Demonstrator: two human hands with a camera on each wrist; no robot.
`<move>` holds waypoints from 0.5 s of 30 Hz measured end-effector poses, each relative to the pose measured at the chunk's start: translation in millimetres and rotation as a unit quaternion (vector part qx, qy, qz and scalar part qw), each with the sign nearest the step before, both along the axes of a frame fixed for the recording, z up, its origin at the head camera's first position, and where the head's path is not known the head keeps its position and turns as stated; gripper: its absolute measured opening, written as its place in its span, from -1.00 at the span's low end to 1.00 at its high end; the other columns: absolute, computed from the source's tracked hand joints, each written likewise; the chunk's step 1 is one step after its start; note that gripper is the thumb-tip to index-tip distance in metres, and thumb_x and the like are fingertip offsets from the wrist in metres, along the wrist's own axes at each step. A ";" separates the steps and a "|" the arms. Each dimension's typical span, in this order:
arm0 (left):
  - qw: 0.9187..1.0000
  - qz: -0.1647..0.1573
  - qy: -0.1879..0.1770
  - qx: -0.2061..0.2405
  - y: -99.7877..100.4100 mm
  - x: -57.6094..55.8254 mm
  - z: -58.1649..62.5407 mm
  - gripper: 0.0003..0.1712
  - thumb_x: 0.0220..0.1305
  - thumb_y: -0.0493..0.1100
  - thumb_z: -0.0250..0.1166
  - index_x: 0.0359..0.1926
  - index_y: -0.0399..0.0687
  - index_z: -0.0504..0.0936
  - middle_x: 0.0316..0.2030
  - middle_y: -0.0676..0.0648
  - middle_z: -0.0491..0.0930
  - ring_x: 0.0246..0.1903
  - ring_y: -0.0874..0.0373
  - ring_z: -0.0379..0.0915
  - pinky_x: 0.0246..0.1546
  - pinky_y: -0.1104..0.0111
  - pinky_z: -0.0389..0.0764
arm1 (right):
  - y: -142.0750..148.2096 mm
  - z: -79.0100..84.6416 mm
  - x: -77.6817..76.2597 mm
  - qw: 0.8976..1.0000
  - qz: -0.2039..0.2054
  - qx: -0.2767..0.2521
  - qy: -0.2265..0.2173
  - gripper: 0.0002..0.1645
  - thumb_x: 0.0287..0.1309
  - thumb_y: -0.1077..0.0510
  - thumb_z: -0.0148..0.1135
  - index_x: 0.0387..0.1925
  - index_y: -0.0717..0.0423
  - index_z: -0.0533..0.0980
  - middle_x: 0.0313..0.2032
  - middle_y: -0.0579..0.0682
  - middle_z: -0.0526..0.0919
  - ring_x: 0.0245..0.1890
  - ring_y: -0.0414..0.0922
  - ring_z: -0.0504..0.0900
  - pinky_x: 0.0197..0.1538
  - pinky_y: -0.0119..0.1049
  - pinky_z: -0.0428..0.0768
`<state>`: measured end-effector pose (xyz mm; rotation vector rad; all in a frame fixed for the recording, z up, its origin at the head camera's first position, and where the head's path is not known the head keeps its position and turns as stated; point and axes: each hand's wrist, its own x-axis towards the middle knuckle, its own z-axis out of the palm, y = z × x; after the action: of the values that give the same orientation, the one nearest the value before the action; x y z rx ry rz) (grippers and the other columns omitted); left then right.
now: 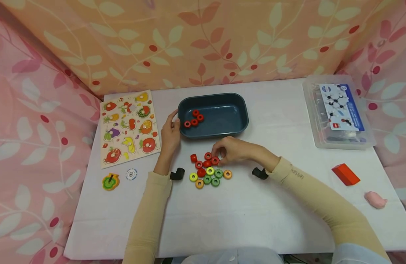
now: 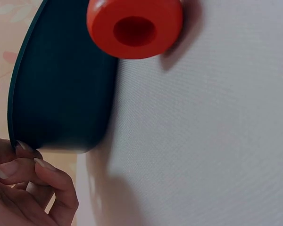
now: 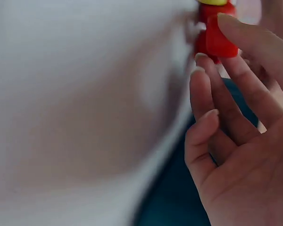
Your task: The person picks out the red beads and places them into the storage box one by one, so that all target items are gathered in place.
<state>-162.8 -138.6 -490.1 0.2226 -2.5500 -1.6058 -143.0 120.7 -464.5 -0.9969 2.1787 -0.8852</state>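
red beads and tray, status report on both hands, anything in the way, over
Left hand at left end of tray. Right hand pinches one red bead. Four red beads inside tray. Nothing seen blocking its opening.

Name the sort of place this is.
Probably a screened-off play or filming corner: leaf-patterned fabric rises around three sides of a cloth-covered table, which holds a fruit puzzle board and coloured beads.

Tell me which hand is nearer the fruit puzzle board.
Left. The left hand is just right of the fruit puzzle board, holding the tray; the right hand is farther right, pinching a red bead.
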 end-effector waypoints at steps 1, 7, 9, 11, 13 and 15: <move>1.000 0.000 0.000 0.000 0.0 0.0 0.2 -0.53 0.57 0.00 0.00 0.42 0.26 0.39 -0.47 -0.06 0.40 -0.49 0.07 0.30 -0.43 0.32 0.32 | -0.7 4.5 -1.1 1.000 -0.001 -0.003 0.002 -0.68 -0.06 0.19 0.57 -0.21 -0.05 0.68 -0.32 -0.20 0.68 -0.33 -0.14 0.60 -0.24 -0.33 0.57; 1.000 0.000 0.002 -0.001 0.2 0.8 1.9 -0.53 0.57 -0.01 0.00 0.42 0.26 0.38 -0.47 -0.07 0.40 -0.49 0.06 0.31 -0.43 0.31 0.32 | -2.4 31.1 -11.0 0.999 -0.022 -0.040 0.003 -0.68 0.01 0.18 0.54 -0.15 -0.05 0.68 -0.31 -0.19 0.69 -0.35 -0.13 0.61 -0.30 -0.28 0.58; 1.000 0.001 0.001 -0.001 0.3 1.0 1.8 -0.53 0.57 -0.01 0.00 0.43 0.26 0.38 -0.47 -0.08 0.40 -0.50 0.05 0.31 -0.43 0.31 0.33 | -1.2 35.3 -16.0 0.997 -0.041 -0.060 0.004 -0.68 0.02 0.17 0.53 -0.14 -0.07 0.67 -0.31 -0.17 0.68 -0.36 -0.13 0.60 -0.33 -0.27 0.57; 1.000 0.000 -0.002 -0.001 0.3 1.2 1.4 -0.53 0.57 0.00 0.00 0.43 0.27 0.37 -0.46 -0.08 0.41 -0.49 0.06 0.32 -0.42 0.31 0.34 | -0.1 36.9 -21.4 0.995 -0.062 -0.079 0.010 -0.68 0.03 0.14 0.54 -0.13 -0.10 0.67 -0.31 -0.17 0.67 -0.37 -0.14 0.59 -0.33 -0.28 0.57; 1.000 -0.001 -0.005 0.001 0.1 1.1 0.6 -0.52 0.58 0.00 -0.01 0.44 0.28 0.37 -0.45 -0.08 0.42 -0.48 0.06 0.33 -0.42 0.31 0.35 | 0.3 36.6 -26.9 0.992 -0.081 -0.096 0.024 -0.68 0.03 0.13 0.53 -0.13 -0.12 0.68 -0.28 -0.19 0.68 -0.36 -0.16 0.60 -0.33 -0.28 0.56; 1.000 0.000 -0.005 0.004 -0.1 1.0 0.3 -0.53 0.57 0.00 0.00 0.43 0.28 0.37 -0.45 -0.08 0.42 -0.48 0.05 0.33 -0.42 0.31 0.35 | -1.0 35.2 -32.4 0.988 -0.102 -0.105 0.045 -0.68 0.05 0.11 0.53 -0.12 -0.11 0.67 -0.25 -0.19 0.68 -0.33 -0.17 0.59 -0.31 -0.27 0.55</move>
<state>-161.8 -138.7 -489.8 0.2314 -2.5515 -1.6204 -175.4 119.7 -429.4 -0.9383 2.3311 -1.2056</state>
